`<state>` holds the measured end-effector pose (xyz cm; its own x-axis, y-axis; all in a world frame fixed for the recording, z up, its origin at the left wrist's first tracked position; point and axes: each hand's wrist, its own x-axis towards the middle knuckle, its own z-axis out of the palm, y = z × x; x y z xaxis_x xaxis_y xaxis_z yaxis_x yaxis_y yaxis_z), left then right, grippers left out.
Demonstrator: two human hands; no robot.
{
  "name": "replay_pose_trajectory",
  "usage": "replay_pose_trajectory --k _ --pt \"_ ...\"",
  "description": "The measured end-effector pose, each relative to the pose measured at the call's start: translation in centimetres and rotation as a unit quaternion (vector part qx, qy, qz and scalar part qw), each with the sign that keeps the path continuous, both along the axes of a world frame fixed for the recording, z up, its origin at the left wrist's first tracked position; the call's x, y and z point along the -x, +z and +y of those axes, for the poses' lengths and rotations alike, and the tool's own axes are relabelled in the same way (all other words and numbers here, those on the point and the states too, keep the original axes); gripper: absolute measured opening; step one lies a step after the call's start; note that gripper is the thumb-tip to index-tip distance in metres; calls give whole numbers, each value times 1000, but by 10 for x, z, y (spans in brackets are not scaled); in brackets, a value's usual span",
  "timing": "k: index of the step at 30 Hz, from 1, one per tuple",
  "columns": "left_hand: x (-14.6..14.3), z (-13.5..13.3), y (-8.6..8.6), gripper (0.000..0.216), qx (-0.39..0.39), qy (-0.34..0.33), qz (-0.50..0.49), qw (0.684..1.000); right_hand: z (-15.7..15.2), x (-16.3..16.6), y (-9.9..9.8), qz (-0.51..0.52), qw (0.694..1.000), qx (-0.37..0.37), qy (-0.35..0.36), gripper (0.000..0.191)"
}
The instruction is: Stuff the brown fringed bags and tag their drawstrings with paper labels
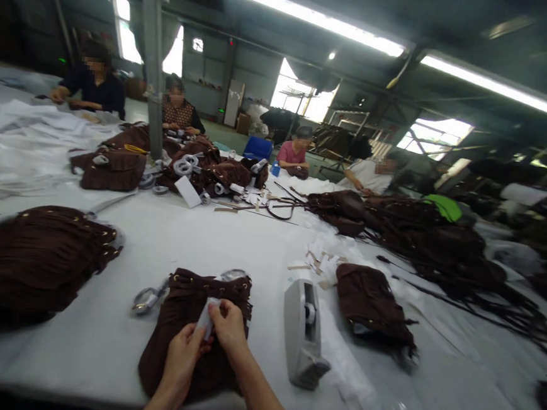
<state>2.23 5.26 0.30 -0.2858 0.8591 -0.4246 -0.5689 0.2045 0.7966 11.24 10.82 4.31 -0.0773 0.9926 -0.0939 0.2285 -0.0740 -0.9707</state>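
Left hand (182, 354) and right hand (229, 329) pinch a white slip (205, 323) | brown bag (177, 311) lies beneath them on the white table (270, 249) | tape dispenser (299, 333) stands to the right

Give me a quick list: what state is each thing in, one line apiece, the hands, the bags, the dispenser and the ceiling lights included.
Left hand: closed on the small white piece
Right hand: pinching the piece's upper end
Small white piece: held between both hands
Brown bag under the hands: lying down
Tape dispenser: standing, a roll inside
Brown bag at right: lying down
Ceiling lights: lit
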Motion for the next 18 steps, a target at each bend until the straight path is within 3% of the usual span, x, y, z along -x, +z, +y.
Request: replay_pose_trajectory --k 3,4,5,7,9,10,13,15,18 --pt "3 -3 -12 46 -8 -20 58 998 -20 -41 38 -65 995 -72 15 34" --pt "4 -4 -16 47 -12 -26 74 997 -27 -62 50 -93 989 -115 18 24" --pt "5 -4 -20 47 -16 -32 86 996 -34 -85 61 -111 983 -143 -11 21" --pt "7 -5 -27 46 -20 -40 94 995 -45 -136 73 -144 964 -153 -161 32" --pt "7 -5 -30 44 -23 -45 93 994 -53 -182 73 -182 937 -116 -274 45" --pt "7 -4 -31 44 -23 -47 91 994 -56 -200 68 -194 934 -83 -288 51" --pt "7 -4 -31 42 -21 -53 90 994 -61 -230 51 -189 956 1 -226 56" --pt "8 -5 -30 42 -18 -54 95 994 -63 -231 44 -163 971 21 -175 54" --pt "7 -5 -29 43 -19 -51 96 994 -61 -225 42 -132 977 27 -163 52"
